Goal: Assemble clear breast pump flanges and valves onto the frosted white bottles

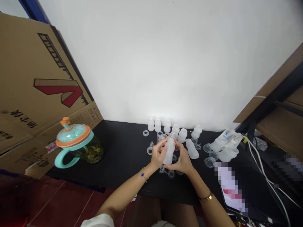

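Observation:
A frosted white plastic bottle [169, 150] stands upright between both hands above the black table [123, 157]. My left hand [158, 155] curls round its left side, fingers near the neck. My right hand [181, 160] wraps the lower right side and base. Behind them stands a row of several similar white bottles [175, 128]. One bottle [192, 148] lies on its side just right of my hands. Small clear caps and rings [171, 174] lie scattered around my hands.
A glass mug with a teal handle and orange-rimmed lid [75, 143] stands at the left. A large cardboard box [35, 85] leans behind it. More bottles and clear cups [222, 148] lie at the right near white cables [265, 176]. A white wall rises behind the table.

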`<state>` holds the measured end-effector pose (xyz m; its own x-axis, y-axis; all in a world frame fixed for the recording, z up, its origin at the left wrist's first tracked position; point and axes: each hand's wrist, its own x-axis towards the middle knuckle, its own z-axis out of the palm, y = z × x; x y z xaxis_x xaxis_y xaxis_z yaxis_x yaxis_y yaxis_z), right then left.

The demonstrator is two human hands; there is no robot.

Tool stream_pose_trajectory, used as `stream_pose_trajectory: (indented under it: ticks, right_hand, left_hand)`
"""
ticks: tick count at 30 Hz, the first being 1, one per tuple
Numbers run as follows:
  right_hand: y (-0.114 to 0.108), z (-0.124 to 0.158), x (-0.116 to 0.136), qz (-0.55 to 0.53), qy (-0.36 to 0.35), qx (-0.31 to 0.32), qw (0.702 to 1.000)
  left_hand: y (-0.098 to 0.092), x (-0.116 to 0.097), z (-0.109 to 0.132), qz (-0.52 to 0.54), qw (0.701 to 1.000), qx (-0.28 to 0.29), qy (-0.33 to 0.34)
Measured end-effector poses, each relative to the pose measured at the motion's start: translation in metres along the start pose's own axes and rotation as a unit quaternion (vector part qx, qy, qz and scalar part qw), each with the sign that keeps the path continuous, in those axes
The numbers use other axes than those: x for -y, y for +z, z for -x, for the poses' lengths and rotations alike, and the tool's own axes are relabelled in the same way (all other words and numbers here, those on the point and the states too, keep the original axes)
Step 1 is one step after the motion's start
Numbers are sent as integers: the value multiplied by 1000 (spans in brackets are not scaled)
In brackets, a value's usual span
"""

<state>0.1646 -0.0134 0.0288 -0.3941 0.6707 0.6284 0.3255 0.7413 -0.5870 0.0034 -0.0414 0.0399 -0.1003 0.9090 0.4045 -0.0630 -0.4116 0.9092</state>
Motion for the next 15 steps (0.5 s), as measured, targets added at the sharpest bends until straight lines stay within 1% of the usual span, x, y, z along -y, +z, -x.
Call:
stream_pose_trajectory:
  ticks: [7,15]
  right_hand:
    - [-1,-1,-1,13,-16,0,1000]
    - [-1,0,-5,22,-15,2,1000]
  left_hand:
    - [0,6,0,21,1000,6,8]
    - [-3,14,-2,6,1000,12,0]
